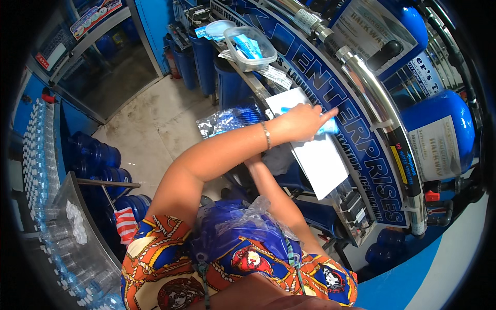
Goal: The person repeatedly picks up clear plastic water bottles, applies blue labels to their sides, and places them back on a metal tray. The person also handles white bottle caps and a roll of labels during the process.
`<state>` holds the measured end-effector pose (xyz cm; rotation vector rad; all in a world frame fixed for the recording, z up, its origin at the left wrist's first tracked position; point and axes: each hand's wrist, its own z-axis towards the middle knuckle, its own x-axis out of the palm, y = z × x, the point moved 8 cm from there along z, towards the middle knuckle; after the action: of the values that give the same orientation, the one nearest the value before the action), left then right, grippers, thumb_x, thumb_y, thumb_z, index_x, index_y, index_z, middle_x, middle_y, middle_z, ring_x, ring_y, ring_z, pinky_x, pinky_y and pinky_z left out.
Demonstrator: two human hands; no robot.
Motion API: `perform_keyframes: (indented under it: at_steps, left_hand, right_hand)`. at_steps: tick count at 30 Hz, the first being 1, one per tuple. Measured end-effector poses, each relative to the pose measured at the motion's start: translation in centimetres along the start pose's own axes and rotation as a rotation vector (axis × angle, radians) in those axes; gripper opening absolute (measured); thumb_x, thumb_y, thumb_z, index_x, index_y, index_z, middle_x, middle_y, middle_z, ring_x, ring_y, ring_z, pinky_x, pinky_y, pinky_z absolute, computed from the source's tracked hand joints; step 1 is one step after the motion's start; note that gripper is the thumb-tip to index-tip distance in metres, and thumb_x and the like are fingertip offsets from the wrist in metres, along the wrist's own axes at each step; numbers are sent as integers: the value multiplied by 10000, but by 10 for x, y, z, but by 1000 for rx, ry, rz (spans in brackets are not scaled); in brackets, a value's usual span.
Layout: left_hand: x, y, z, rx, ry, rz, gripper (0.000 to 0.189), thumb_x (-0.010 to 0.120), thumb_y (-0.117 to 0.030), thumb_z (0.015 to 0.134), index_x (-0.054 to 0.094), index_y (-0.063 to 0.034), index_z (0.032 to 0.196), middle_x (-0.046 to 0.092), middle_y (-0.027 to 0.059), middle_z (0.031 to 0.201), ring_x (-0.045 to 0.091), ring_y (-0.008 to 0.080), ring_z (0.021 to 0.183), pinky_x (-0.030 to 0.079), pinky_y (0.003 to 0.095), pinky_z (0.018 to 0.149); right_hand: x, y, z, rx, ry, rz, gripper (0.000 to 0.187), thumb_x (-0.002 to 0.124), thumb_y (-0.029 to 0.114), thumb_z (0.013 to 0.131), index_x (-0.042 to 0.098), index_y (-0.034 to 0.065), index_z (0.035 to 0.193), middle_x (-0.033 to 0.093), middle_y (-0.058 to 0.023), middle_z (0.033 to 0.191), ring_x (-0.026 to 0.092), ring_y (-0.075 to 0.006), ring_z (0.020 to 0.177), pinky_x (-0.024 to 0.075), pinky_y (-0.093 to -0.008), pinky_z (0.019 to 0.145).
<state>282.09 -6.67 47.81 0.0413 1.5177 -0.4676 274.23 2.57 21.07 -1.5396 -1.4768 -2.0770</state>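
Observation:
My left hand (pixel 306 120) reaches across to the right over a white board or sheet (pixel 321 166). Its fingers are curled over blue-and-white printed labels (pixel 328 126), which stick out on both sides of it. My right hand (pixel 254 159) is mostly hidden under my left forearm; only the part by the wrist shows, so its fingers cannot be made out. Near it are a crinkled clear plastic bag with blue parts (pixel 232 119) and a grey piece of cloth or plastic (pixel 278 162). A clear plastic tub (pixel 252 64) holds more blue labels, with its round lid (pixel 220 28) behind it.
The white sheet rests on a narrow ledge (pixel 248 83) before a blue sign (pixel 348 116). Blue filter housings (pixel 203 66) hang below. Steel tubes (pixel 372 93) and blue tanks (pixel 441 128) stand right. At left are large blue water jugs (pixel 95 149), a metal counter (pixel 89 232) and many small bottles (pixel 42 155).

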Motion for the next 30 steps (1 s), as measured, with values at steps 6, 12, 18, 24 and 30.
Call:
perform_keyframes:
  at_steps: [6,12,18,24,30]
  left_hand:
    - [-4,-7,1,147,-39,58,918,790,-207,689,319,-154,1475,544,179,1089,564,335,1020,472,431,854]
    - [-45,-2,-129,193,-606,-209,758,808,-196,631,509,-117,1322,554,141,1163,541,330,1069,436,432,940]
    - [-68,124,-431,-971,-1030,238,736,727,-168,737,385,-29,1373,499,195,1242,540,304,1136,456,427,941]
    - [-4,166,-628,-1250,-1300,-848,417,665,-87,808,562,8,1200,618,123,1088,619,152,878,535,279,675]
    - [-25,133,-808,-1369,-1475,-701,304,584,-15,782,623,-18,1083,647,63,900,611,113,672,514,260,575]
  right_hand:
    - [4,-18,-1,41,-35,-85,312,572,250,961,544,39,1188,594,-76,1124,576,-160,1001,476,-322,869]
    - [67,-21,9,138,21,-273,294,578,228,960,563,22,1169,613,-68,1066,595,-145,940,492,-301,824]
    - [194,-93,39,239,128,-265,272,597,215,955,609,-3,1118,640,-49,945,615,-119,809,503,-238,706]
    - [355,-245,18,390,502,-451,320,611,294,948,617,11,1097,635,-38,945,602,-107,814,495,-240,706]
    - [499,-373,-39,1077,941,-283,351,620,191,927,549,103,1259,517,-117,1205,511,-215,1129,475,-363,910]
